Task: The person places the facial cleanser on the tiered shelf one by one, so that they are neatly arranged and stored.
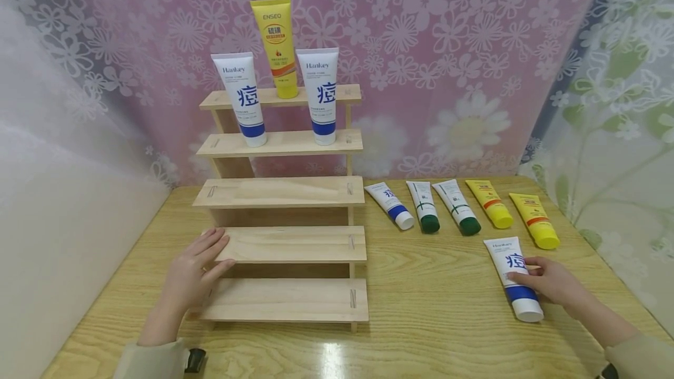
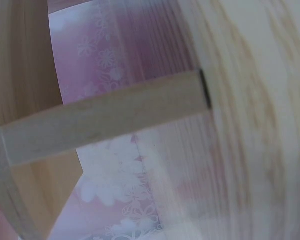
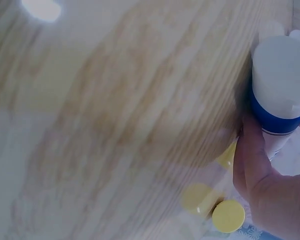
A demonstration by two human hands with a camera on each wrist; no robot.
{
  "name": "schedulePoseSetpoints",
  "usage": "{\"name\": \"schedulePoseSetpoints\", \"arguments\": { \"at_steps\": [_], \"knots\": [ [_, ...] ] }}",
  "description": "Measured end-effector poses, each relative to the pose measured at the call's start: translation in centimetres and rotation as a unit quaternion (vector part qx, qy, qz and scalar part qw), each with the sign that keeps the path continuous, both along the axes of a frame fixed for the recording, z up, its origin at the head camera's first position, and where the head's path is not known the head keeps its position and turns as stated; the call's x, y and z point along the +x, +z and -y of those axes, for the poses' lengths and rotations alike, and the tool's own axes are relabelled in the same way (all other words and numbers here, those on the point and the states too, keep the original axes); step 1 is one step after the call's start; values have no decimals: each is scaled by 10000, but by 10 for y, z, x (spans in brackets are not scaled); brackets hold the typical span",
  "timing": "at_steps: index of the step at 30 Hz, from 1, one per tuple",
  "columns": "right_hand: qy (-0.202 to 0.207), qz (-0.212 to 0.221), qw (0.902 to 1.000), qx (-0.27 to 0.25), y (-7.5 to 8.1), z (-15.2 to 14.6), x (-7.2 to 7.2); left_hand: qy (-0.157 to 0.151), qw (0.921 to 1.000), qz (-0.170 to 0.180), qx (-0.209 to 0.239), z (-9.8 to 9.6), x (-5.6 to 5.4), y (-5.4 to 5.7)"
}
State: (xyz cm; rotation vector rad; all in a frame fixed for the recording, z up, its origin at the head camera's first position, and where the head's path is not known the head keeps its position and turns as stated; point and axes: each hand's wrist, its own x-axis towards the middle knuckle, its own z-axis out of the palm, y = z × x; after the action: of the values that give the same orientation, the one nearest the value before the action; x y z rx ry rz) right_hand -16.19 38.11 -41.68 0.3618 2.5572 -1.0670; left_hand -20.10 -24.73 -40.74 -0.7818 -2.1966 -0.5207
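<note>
My left hand (image 1: 197,265) grips the left end of a stepped wooden display rack (image 1: 295,244), fingers on the second board from the bottom and thumb at its front edge. The left wrist view shows the rack's end and an upright (image 2: 105,117) close up. At the right, my right hand (image 1: 555,282) holds a white-and-blue squeeze tube (image 1: 502,256) by its side, thumb across its front, cap toward me. Its white cap (image 3: 280,65) shows large in the right wrist view. Whether the tube touches the table is unclear.
A yellow tube (image 1: 279,51) stands on the rack's top step, and two white-and-blue tubes, left (image 1: 239,92) and right (image 1: 318,92), one step lower. Along the table's (image 1: 416,309) back lie a white-and-blue tube (image 1: 387,200), two white-and-green tubes (image 1: 421,200) and two yellow tubes (image 1: 487,200).
</note>
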Motion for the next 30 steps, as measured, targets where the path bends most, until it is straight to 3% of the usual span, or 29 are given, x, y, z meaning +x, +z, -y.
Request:
{"name": "schedulePoseSetpoints", "arguments": {
  "at_steps": [8, 14, 22, 30],
  "knots": [
    [-139, -186, 9997, -104, 2, 1, 4, 87, 9998, 133, -75, 0, 0, 0],
    [-344, -299, 9988, -171, -1, 1, 4, -4, 10000, -23, -39, 1, -1, -1],
    [-254, -883, 9957, 68, 5, 14, 9, -13, 10000, -49, -33, 1, -1, -1],
    [-269, -1239, 9918, -189, 11, 38, 14, 16, 10000, -58, -43, 1, 0, 0]
  ]
}}
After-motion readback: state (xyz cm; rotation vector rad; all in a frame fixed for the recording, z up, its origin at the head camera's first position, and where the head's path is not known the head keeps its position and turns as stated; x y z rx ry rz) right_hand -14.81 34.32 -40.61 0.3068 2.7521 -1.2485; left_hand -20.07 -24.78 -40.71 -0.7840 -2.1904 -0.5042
